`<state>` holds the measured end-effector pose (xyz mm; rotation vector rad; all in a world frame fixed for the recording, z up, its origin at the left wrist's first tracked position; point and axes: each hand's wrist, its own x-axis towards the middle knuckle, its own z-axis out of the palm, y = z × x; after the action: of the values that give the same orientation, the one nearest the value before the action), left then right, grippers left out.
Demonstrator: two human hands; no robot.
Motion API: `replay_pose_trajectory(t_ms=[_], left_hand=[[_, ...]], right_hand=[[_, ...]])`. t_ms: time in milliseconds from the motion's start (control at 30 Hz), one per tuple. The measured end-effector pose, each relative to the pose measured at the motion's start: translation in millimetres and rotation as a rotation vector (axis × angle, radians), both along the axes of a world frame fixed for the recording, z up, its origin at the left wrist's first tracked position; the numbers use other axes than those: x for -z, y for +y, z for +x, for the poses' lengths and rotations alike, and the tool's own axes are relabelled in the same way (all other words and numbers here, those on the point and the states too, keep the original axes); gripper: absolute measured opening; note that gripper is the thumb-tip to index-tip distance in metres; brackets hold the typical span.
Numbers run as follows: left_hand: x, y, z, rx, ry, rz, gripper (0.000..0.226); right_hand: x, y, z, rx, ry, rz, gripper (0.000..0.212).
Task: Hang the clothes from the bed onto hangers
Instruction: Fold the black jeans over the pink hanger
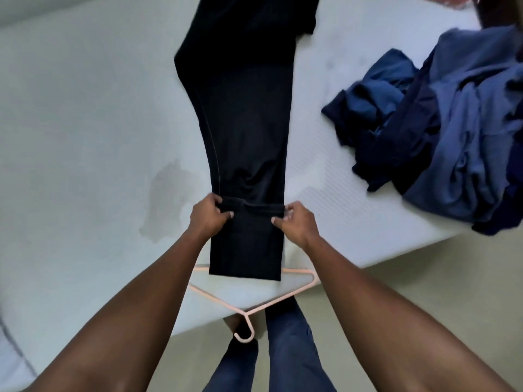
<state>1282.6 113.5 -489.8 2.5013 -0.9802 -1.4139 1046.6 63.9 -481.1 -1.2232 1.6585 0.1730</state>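
**Both hands pinching a fold in black trousers on the bed**

Both forearms reach forward over the bed. The left hand and right hand each pinch one side of a crosswise fold in the black trousers, thumbs on the near face and fingers curled behind it, mostly hidden. The trousers lie lengthwise on the mattress, their far end cut off by the top edge. Their near hem covers the middle of the pink hanger, whose hook overhangs the bed's edge; whether the cloth passes through the hanger cannot be told. A heap of blue clothes lies to the right, partly out of frame.
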Motion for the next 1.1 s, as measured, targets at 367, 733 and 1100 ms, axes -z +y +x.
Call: replay_pose_trajectory(t_ms=[367, 733, 1100], left_hand=[[-67.0, -121.0, 63.5, -0.103, 0.460, 0.078, 0.024], [2.4, -255.6, 62.3, -0.397, 0.007, -0.371, 0.044], [27.1, -285.9, 68.8, -0.221, -0.057, -0.489, 0.033]], right_hand=[[-52.9, -147.4, 25.7, 0.015, -0.233, 0.255, 0.009], [5.1, -303.5, 90.5, 0.144, -0.207, -0.157, 0.036], [48.4, -330.5, 109.4, 0.231, -0.127, -0.393, 0.032]])
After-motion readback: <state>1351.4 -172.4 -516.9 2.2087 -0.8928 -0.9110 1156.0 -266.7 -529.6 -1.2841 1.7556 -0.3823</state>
